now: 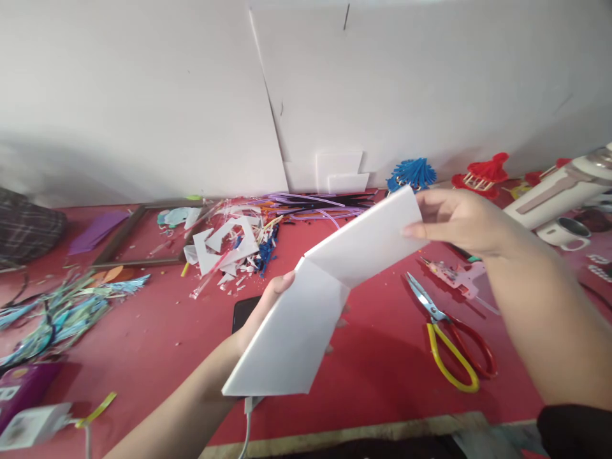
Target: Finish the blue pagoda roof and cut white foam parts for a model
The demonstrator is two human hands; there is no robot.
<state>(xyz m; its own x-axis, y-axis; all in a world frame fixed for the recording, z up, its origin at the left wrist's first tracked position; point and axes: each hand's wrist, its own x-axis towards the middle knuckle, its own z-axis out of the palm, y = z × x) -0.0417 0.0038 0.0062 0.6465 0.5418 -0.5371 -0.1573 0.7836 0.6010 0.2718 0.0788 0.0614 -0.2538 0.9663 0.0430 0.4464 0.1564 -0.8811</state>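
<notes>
Two white foam board pieces meet at an angle in front of me, over the red table. The lower foam board piece [291, 338] rests in my left hand [270, 303], with the thumb along its left edge and fingertips showing past its right edge. My right hand [444, 220] pinches the far end of the upper foam board piece [363, 236], thumb on the near face. The pieces touch along a slanted seam near the middle; whether they are joined there I cannot tell. A dark phone [243, 312] lies partly hidden behind my left hand, with a white cable below.
Scissors [437, 319] with red and yellow handles lie at right beside a pink glue gun [454, 277]. Paper scraps [229, 248], a wooden frame [138, 236] and tassels [67, 319] are at left. A blue ornament [412, 173], mug [564, 233] and bottle [559, 185] stand behind.
</notes>
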